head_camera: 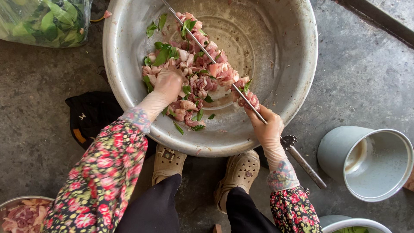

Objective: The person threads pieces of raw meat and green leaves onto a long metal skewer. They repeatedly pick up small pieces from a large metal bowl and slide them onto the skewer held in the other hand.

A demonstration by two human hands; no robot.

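Observation:
A large metal basin [284, 86] sits on the concrete floor and holds chopped raw meat pieces [202, 73] mixed with green leaves. My left hand [167, 84], in a thin clear glove, reaches into the meat pile at its left side, fingers down among the pieces. My right hand [267, 125], also gloved, grips a long metal skewer [207, 54] near its lower end. A few meat pieces [250, 100] are threaded on the skewer just above that hand. The skewer slants up and left across the basin, and its handle [304, 162] sticks out over the rim.
A grey bucket [371, 162] lies tilted at the right. A plastic bag of green leaves [47, 19] lies at top left, and a black cloth [92, 114] beside the basin. A bowl of meat [21, 213] shows at bottom left, another bowl rim [349, 222] at bottom right. My feet [207, 170] are under the basin's edge.

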